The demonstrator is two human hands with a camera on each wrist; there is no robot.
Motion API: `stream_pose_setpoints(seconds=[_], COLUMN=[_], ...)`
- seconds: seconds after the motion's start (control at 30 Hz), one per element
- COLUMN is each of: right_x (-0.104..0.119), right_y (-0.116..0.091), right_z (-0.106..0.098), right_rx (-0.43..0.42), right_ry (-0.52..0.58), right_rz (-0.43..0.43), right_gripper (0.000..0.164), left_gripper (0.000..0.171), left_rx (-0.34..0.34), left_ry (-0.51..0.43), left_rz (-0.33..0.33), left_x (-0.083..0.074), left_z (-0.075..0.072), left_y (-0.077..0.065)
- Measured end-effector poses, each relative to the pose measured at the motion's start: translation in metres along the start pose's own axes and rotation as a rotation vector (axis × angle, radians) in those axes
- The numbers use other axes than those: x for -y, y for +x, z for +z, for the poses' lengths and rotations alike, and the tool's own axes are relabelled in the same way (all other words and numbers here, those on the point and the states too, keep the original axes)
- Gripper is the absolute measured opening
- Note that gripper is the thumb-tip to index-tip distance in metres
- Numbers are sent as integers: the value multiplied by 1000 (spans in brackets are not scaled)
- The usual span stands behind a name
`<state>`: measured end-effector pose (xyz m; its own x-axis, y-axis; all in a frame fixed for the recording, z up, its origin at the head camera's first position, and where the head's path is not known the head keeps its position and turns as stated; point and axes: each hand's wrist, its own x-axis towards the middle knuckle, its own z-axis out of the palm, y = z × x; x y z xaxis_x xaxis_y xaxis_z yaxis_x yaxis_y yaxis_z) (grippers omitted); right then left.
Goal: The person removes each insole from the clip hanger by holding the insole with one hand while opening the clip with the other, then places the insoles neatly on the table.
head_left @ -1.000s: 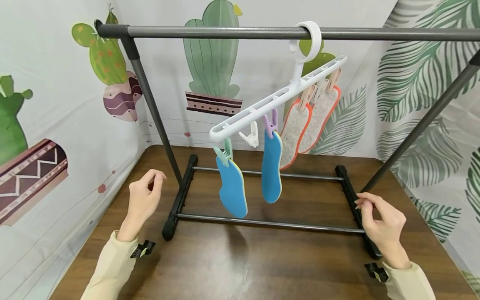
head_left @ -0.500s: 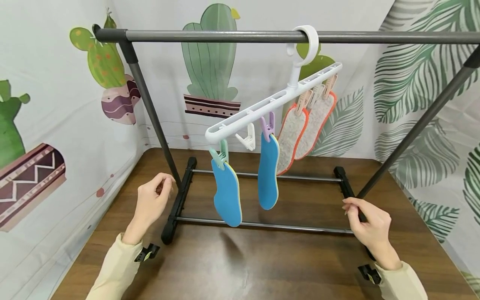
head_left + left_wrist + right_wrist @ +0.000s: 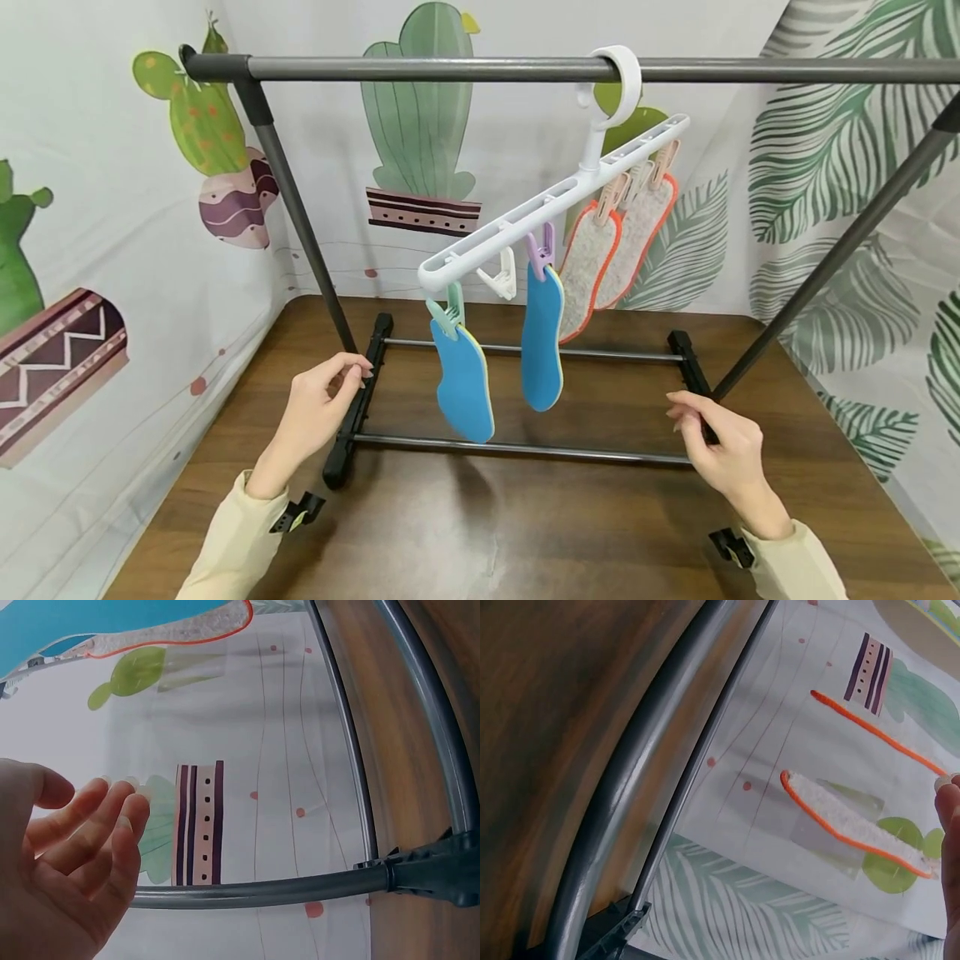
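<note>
From the rack's top bar hangs a white clip hanger [image 3: 517, 218], slanting from near left to far right. A green clip [image 3: 448, 312] at its near end grips a blue insole [image 3: 463, 385]; a purple clip [image 3: 542, 248] grips a second blue insole [image 3: 542, 342]. Two grey felt insoles [image 3: 592, 271] with orange edging hang at the far end from pale clips. Between the blue insoles a white clip [image 3: 501, 273] hangs with nothing in it. My left hand [image 3: 318, 408], fingers loosely curled, is left of the near blue insole. My right hand [image 3: 720, 442], likewise loosely curled, hovers at the right. Both hold nothing.
The dark metal rack [image 3: 420, 68] stands on a brown wooden table [image 3: 420, 542], its black feet [image 3: 360, 400] at both sides and two low rods [image 3: 525, 450] between them. Behind it hangs a white cloth [image 3: 315, 167] printed with cacti and leaves.
My left hand has moved right, closer to the near blue insole. My right hand has moved left, inward from the rack's right foot. The hanger has swayed slightly.
</note>
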<state>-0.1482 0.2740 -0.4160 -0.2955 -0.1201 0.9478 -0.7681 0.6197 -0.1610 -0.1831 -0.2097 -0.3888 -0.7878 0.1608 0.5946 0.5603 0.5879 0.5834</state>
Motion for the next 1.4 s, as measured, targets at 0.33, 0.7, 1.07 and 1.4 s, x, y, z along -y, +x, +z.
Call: stream_pose_setpoints(seconds=[0.33, 0.7, 1.07, 1.4], right_x=[4, 12, 14, 13], right_y=[2, 2, 2, -6], right_z=[3, 9, 13, 16], right_rx=[58, 100, 168, 224], right_ry=[41, 83, 117, 114], right_rz=[-30, -68, -101, -94], right_gripper=[31, 32, 36, 35], left_gripper=[14, 19, 15, 20], left_rx=[43, 89, 136, 111], left_ry=[-13, -89, -162, -154], left_rz=[-3, -40, -73, -27], left_x=[0, 0, 3, -1], left_z=[-1, 6, 12, 12], left_y=[-1, -1, -1, 2])
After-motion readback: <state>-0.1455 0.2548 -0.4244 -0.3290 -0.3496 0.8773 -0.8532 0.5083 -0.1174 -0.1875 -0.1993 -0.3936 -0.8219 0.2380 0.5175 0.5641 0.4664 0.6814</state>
